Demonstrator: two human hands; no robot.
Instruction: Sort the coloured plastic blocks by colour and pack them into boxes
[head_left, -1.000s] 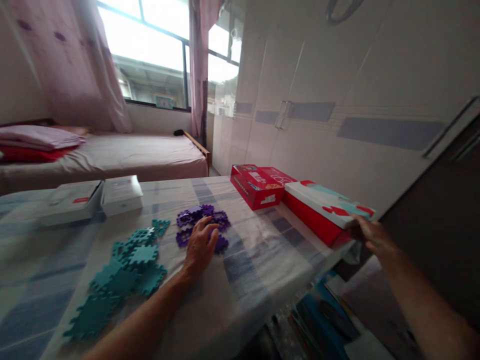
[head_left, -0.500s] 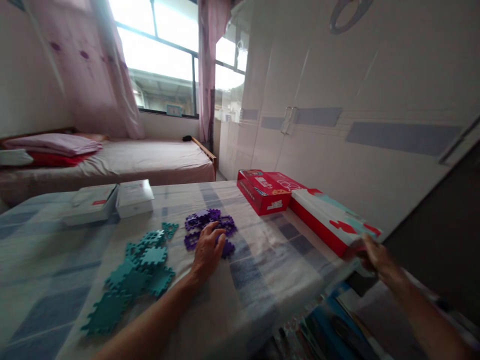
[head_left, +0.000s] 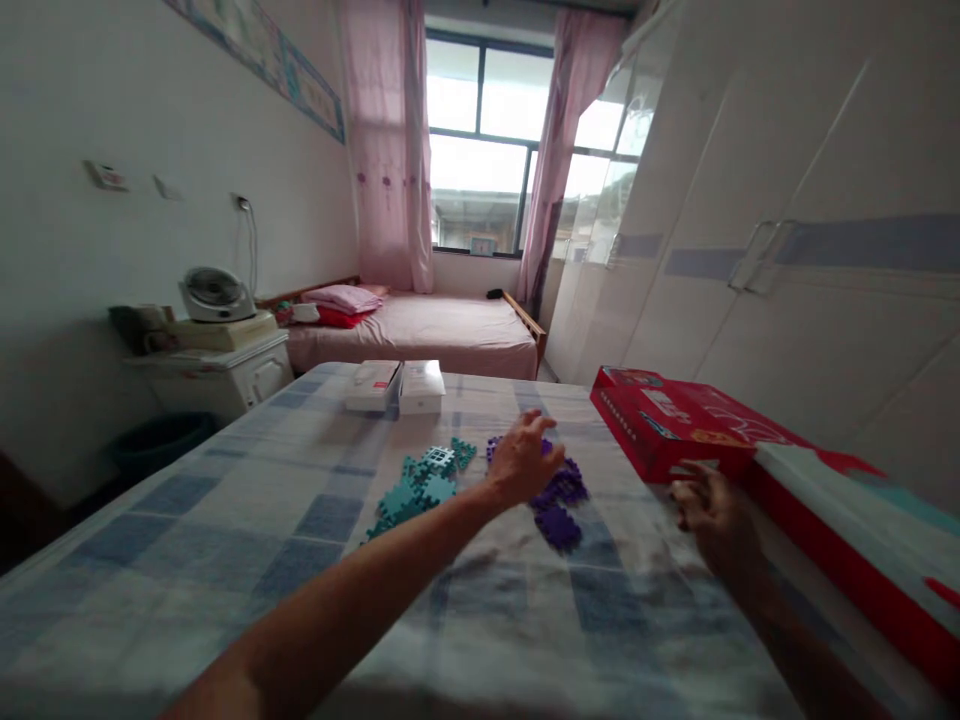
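Spread fingers mark my left hand (head_left: pixel 525 458), which is over a small pile of purple interlocking plastic pieces (head_left: pixel 559 527) and hides part of it. No piece shows in its grasp. Left of that pile lie teal interlocking pieces (head_left: pixel 409 497), overlapping one another, partly behind my left forearm. My right hand (head_left: pixel 709 515) is in front of a red box (head_left: pixel 637 425), its fingers bent loosely and apart, nothing visible in them. Whether its fingertips touch the box I cannot tell.
A white and red box (head_left: pixel 855 540) extends along the table's right side. Two small white boxes (head_left: pixel 421 390) stand toward the far edge of the checked tablecloth (head_left: pixel 247 590). Beyond are a bed (head_left: pixel 450 325), a wardrobe (head_left: pixel 690 330) and a fan (head_left: pixel 217 295) on a cabinet.
The view has swung left. My right hand has moved from the near end of the white and red box to the red box's front. My left hand stays over the purple pieces, fingers more spread.
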